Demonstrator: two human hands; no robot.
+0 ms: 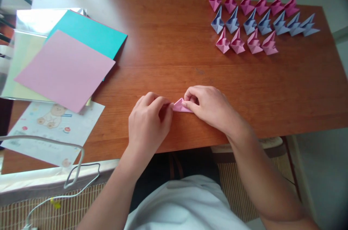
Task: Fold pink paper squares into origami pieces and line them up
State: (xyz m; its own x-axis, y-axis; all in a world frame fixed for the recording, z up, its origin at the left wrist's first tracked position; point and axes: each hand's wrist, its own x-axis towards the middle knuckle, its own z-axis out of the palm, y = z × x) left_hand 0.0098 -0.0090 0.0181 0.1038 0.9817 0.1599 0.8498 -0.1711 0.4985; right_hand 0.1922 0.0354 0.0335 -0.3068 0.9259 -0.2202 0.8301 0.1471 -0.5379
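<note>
A small folded pink paper (179, 106) lies between my hands near the front edge of the wooden table. My left hand (151, 117) pinches its left tip between thumb and forefinger. On the right part of the paper, my right hand (208, 106) is closed, its thumb pressing on the top and its fingers curled. Rows of folded paper pieces stand at the back right: dark pink (247, 4), blue (250, 23) and light pink (254, 43).
At the left lie a pink sheet (65, 68), a teal sheet (92, 34) and pale sheets in a clear wrapper (16, 63). A printed sheet (54, 132) is at the front left, crossed by a pale cable (54, 141).
</note>
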